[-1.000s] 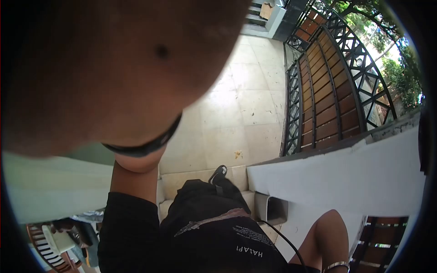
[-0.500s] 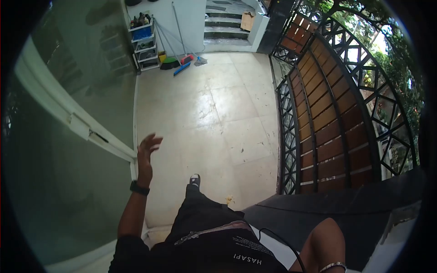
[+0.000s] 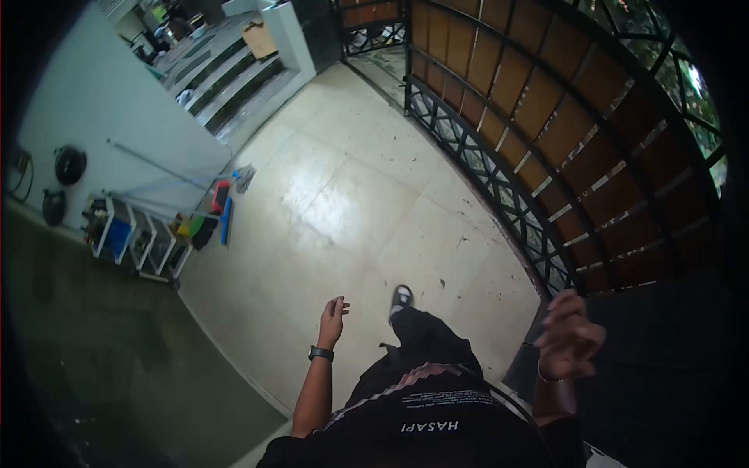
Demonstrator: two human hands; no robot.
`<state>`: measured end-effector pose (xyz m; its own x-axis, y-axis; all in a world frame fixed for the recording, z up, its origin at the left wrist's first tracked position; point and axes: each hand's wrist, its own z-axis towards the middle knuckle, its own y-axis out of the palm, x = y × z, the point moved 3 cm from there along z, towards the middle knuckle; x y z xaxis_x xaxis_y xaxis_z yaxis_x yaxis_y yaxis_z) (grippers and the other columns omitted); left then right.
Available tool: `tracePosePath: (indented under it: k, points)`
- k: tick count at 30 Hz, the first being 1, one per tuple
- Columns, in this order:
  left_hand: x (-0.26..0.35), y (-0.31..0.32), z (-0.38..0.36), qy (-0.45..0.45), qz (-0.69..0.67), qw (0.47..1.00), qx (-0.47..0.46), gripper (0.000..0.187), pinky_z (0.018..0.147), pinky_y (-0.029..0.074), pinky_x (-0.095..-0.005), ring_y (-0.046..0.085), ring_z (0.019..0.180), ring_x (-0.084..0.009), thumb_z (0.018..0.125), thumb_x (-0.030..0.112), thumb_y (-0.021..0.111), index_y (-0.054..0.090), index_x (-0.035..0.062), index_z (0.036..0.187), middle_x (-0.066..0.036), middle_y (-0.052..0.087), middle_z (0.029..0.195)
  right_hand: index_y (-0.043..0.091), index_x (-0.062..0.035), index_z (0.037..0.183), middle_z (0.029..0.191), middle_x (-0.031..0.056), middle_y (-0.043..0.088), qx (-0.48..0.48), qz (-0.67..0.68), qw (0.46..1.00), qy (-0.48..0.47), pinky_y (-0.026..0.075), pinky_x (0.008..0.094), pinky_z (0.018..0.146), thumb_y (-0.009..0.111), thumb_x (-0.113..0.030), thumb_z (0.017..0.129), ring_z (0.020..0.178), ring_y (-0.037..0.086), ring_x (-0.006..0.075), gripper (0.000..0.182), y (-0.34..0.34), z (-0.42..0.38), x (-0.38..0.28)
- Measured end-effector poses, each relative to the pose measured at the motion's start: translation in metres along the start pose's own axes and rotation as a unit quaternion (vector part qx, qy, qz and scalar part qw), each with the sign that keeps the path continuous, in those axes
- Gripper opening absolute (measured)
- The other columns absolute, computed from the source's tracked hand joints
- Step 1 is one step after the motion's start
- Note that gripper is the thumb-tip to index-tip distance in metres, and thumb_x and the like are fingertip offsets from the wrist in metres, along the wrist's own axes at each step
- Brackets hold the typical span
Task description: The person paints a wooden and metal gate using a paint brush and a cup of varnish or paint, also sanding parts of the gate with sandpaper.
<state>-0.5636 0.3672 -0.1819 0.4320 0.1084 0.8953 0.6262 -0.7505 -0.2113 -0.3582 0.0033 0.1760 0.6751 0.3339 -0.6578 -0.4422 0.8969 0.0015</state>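
Note:
My left hand (image 3: 333,321) hangs over the tiled floor (image 3: 343,210), its fingers loosely bent and slightly apart, and I see nothing in it. A dark watch (image 3: 321,353) is on that wrist. Out to the right, my right hand (image 3: 569,339) is raised and somewhat blurred, beside the dark panel (image 3: 640,366). Its fingers are half curled with gaps between them, holding nothing visible. A bracelet circles the right wrist. Between the hands, one shoe (image 3: 401,298) steps forward below my dark trousers.
A slatted wooden gate (image 3: 538,101) in a black metal frame curves along the right. At the back left stand a white shelf rack (image 3: 136,238) and a blue-headed floor squeegee (image 3: 226,221) among brooms. Steps (image 3: 234,82) with a cardboard piece (image 3: 259,39) rise behind.
My view has swung, so the rack and steps appear farther left and the gate larger. The right hand has come up into view. My left hand's fingers are less spread.

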Motion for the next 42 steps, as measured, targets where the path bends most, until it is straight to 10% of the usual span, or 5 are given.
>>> tracePosePath:
  k: [8, 18, 23, 31, 42]
  points:
    - [0.03, -0.066, 0.328, -0.086, 0.09, 0.992, -0.025, 0.06, 0.08, 0.052, -0.0369, 0.067, 0.096, -0.0254, 0.095, 0.046, 0.058, 0.05, -0.0011, 0.131, -0.016, 0.065, 0.115, 0.056, -0.0075, 0.124, 0.075, 0.0095, 0.067, -0.205, -0.196, 0.837, 0.468, 0.05, 0.0359, 0.069, 0.057, -0.035, 0.097, 0.07, 0.065, 0.0259, 0.039, 0.095, -0.029, 0.425]
    - [-0.049, -0.215, 0.483, -0.049, 0.358, 0.901, -0.241, 0.051, 0.066, 0.055, -0.0361, 0.069, 0.077, -0.0217, 0.086, 0.042, 0.07, 0.067, -0.0032, 0.109, -0.019, 0.07, 0.095, 0.069, -0.0065, 0.093, 0.087, 0.0143, 0.07, -0.283, -0.319, 0.764, 0.483, 0.051, 0.0442, 0.074, 0.053, -0.043, 0.096, 0.084, 0.066, 0.0335, 0.04, 0.167, 0.077, 0.632]
    - [0.028, -0.236, 0.689, -0.07, 0.417, 0.86, -0.285, 0.047, 0.068, 0.055, -0.0397, 0.069, 0.075, -0.0261, 0.087, 0.041, 0.068, 0.069, -0.0008, 0.107, -0.018, 0.071, 0.093, 0.069, -0.0007, 0.061, 0.061, 0.0136, 0.067, -0.014, -0.308, 0.72, 0.621, 0.052, 0.0372, 0.067, 0.055, -0.046, 0.094, 0.059, 0.066, 0.0267, 0.058, 0.18, 0.068, 0.716]
    - [0.344, -0.093, 1.136, 0.104, 0.318, 0.935, -0.119, 0.05, 0.084, 0.053, -0.0396, 0.068, 0.096, -0.0347, 0.087, 0.043, 0.067, 0.066, -0.0006, 0.112, -0.025, 0.069, 0.102, 0.071, 0.0005, 0.068, 0.068, 0.0132, 0.07, -0.021, -0.287, 0.629, 0.722, 0.055, 0.0363, 0.07, 0.053, -0.038, 0.094, 0.066, 0.069, 0.0246, 0.051, 0.248, 0.126, 0.81]
    - [0.561, 0.089, 1.296, 0.118, 0.177, 0.907, -0.364, 0.054, 0.079, 0.054, -0.0331, 0.068, 0.086, -0.0215, 0.092, 0.042, 0.065, 0.059, -0.0004, 0.124, -0.016, 0.069, 0.102, 0.07, 0.0004, 0.067, 0.065, 0.0131, 0.069, -0.073, -0.274, 0.711, 0.643, 0.054, 0.0361, 0.07, 0.049, -0.031, 0.094, 0.064, 0.068, 0.0278, 0.046, 0.256, 0.306, 1.098]
